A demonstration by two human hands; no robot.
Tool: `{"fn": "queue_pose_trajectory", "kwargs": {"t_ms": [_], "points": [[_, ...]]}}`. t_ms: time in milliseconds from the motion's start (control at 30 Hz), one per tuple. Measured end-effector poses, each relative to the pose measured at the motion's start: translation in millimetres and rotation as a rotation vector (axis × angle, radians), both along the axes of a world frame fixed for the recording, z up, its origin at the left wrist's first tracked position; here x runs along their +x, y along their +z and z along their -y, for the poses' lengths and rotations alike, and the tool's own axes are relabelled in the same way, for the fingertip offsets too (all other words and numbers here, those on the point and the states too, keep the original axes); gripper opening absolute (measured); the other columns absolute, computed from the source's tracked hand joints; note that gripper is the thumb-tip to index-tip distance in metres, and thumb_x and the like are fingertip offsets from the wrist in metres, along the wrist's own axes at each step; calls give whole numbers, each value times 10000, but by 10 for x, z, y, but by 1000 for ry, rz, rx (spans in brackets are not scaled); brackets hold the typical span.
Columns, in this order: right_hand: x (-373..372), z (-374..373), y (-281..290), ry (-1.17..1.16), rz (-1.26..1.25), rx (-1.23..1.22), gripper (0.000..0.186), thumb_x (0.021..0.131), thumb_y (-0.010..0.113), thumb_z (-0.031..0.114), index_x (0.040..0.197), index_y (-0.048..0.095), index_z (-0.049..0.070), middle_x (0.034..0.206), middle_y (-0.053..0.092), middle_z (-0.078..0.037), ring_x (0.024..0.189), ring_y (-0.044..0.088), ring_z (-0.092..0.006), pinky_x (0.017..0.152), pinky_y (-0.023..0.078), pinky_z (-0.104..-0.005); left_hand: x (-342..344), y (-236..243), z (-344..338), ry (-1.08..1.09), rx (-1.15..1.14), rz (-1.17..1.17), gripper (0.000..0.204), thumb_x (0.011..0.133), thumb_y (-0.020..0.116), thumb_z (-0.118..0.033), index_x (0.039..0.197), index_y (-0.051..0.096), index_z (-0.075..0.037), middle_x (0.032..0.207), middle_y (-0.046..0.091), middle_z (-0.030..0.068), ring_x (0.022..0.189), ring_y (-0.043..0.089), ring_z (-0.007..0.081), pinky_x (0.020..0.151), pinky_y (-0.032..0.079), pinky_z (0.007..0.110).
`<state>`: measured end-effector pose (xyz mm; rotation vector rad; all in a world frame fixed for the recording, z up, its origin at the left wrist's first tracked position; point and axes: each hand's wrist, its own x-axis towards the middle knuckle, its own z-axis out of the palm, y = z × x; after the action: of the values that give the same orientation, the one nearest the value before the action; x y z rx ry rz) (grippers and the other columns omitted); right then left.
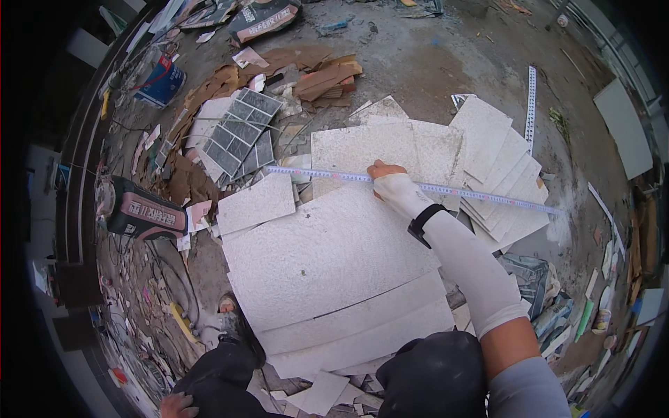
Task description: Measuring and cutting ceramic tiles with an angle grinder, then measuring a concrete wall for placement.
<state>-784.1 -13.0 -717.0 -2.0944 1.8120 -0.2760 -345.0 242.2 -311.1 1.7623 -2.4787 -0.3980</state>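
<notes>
My right hand (391, 180), in a white fingerless sleeve with a black wristband, is closed over the middle of a long, thin measuring ruler (481, 196). The ruler runs crosswise over a stack of large whitish tiles (334, 258) with a rough surface. Its left end reaches past a smaller tile piece (258, 202), its right end past a fanned stack of tiles (502, 181). Only part of my left hand (180, 405) shows at the lower left edge, beside my dark trouser leg, its fingers resting loosely with nothing visible in them.
Dark gridded tiles (244, 129) and torn brown cardboard (327, 80) lie to the far left. A blue bucket (160, 82) and a dark printed sack (146, 209) stand further left. A second ruler strip (531, 111) lies at far right. Broken tile pieces (324, 393) litter the near ground.
</notes>
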Motion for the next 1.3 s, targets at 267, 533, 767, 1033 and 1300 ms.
{"fn": "queue_pose_trajectory", "kwargs": {"t_ms": [267, 533, 767, 1033, 1300], "points": [[-108, -726, -48, -10, -36, 13, 134, 767, 585, 13, 900, 591, 16, 959, 600, -144, 785, 653, -377, 675, 533, -467, 52, 17, 78, 41, 13, 7, 192, 908, 547, -115, 1014, 622, 27, 1093, 651, 238, 1045, 605, 428, 963, 458, 490], [-355, -1307, -134, -29, -15, 79, 225, 659, 666, 68, 878, 623, 31, 900, 618, -157, 777, 661, -363, 669, 530, -456, 65, -54, 114, 9, 12, -11, 207, 917, 542, -119, 1027, 624, 37, 1123, 643, 245, 1060, 603, 426, 961, 462, 483], [-732, -1316, 40, -398, 155, 275, 174, 747, 616, 105, 899, 614, 19, 842, 655, -218, 812, 641, -430, 690, 506, -473, -26, -56, 123, 26, 39, 15, 197, 934, 533, -108, 1020, 626, 43, 1133, 640, 249, 1057, 606, 421, 959, 465, 480], [-972, -810, 11, -625, 475, 450, 335, 818, 634, 258, 1034, 639, 1, 861, 688, -136, 820, 630, -274, 733, 476, -385, -73, -83, 189, 13, 10, 1, 187, 923, 550, -107, 1017, 630, 34, 1105, 659, 237, 1039, 616, 421, 956, 468, 481], [-735, -932, 226, -796, 801, 539, 347, 875, 592, 350, 1012, 562, 32, 825, 678, -71, 656, 448, -127, 614, 387, -303, -38, 0, 149, 69, 13, -2, 195, 905, 563, -125, 1009, 634, 25, 1085, 665, 223, 1044, 615, 416, 966, 461, 494]]}}
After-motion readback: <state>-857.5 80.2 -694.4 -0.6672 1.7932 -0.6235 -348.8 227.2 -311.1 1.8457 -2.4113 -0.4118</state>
